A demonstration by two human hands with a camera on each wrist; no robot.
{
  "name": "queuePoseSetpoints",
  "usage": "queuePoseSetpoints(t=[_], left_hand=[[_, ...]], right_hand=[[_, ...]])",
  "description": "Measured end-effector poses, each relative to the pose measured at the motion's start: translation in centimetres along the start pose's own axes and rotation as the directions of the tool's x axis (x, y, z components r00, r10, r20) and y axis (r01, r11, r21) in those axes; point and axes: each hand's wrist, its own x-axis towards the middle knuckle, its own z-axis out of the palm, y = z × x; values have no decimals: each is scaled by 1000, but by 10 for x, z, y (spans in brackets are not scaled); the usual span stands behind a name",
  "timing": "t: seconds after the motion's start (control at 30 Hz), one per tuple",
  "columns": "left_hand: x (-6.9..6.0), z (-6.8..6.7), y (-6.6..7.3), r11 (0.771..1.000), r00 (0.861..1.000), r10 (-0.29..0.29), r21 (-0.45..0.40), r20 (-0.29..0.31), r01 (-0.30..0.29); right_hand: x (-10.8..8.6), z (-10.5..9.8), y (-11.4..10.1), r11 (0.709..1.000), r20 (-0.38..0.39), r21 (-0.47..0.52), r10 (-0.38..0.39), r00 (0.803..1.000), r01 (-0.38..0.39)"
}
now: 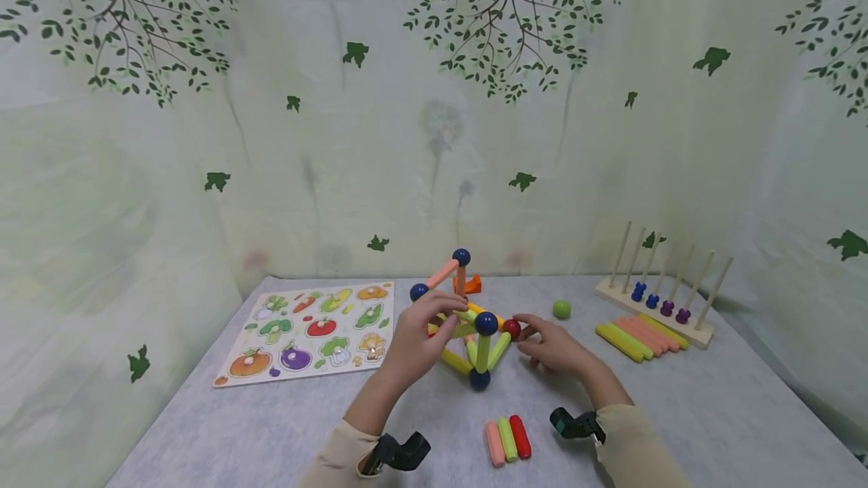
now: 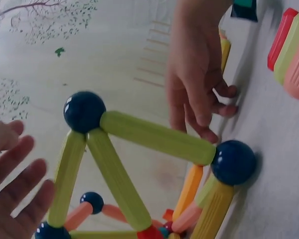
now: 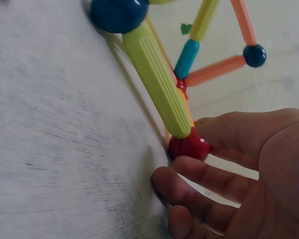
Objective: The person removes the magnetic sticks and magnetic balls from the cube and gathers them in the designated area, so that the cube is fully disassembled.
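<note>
A structure of coloured rods and balls stands on the table, with a blue ball [image 1: 486, 323] at its near upper corner and another blue ball [image 1: 479, 379] below. My left hand [image 1: 422, 333] is at its left side; in the left wrist view the fingers of my left hand [image 2: 20, 179] are spread beside a green rod [image 2: 67, 179], without a visible grip. At the structure's right, my right hand [image 1: 559, 349] pinches a red ball [image 1: 511, 330]. The right wrist view shows the right hand's [image 3: 229, 174] thumb and forefinger on either side of the red ball [image 3: 189, 147], where a green rod [image 3: 157, 79] ends.
A vegetable picture board [image 1: 312, 333] lies left. Three loose rods [image 1: 507, 440] lie in front. On the right are a green ball [image 1: 561, 309], a row of several rods [image 1: 644, 337] and a pegged wooden stand [image 1: 658, 311]. An orange piece [image 1: 472, 285] sits behind the structure.
</note>
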Motion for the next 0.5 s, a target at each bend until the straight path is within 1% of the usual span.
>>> queuePoseSetpoints(t=[0.03, 0.07, 0.1, 0.13, 0.17, 0.23, 0.27, 0.3, 0.37, 0.43, 0.5], left_hand=[[0, -2, -3, 1000, 999, 2, 9, -54, -1], [1, -4, -5, 1000, 994, -2, 18, -109, 4], [1, -6, -9, 1000, 986, -14, 19, -163, 18], [0, -8, -12, 999, 977, -37, 22, -212, 43], [0, -10, -15, 996, 965, -73, 24, -251, 82], [-1, -13, -20, 986, 942, -156, 4, -297, 165], [-2, -14, -23, 978, 932, -202, -12, -302, 208], [-3, -15, -25, 968, 923, -249, -32, -295, 250], [-3, -16, -29, 943, 908, -330, -62, -256, 326], [-3, -16, -32, 925, 902, -379, -93, -206, 367], [-3, -14, -34, 911, 899, -410, -108, -155, 397]], right_hand=[[-1, 1, -1, 1000, -1, -11, -16, 1000, 16], [-1, 3, -2, 999, -4, -19, -36, 999, 36], [-2, 5, -4, 997, -3, -37, -65, 998, 65], [-2, 7, -5, 994, 0, -51, -93, 996, 93], [-3, 9, -7, 991, 10, -58, -124, 992, 124], [-6, 13, -11, 984, 55, -44, -169, 984, 172], [-7, 15, -14, 981, 85, -26, -189, 978, 192], [-9, 17, -16, 979, 120, -3, -204, 972, 205], [-12, 19, -21, 976, 188, 40, -220, 957, 216], [-13, 21, -25, 973, 245, 66, -231, 942, 222], [-14, 23, -28, 973, 283, 69, -230, 931, 220]])
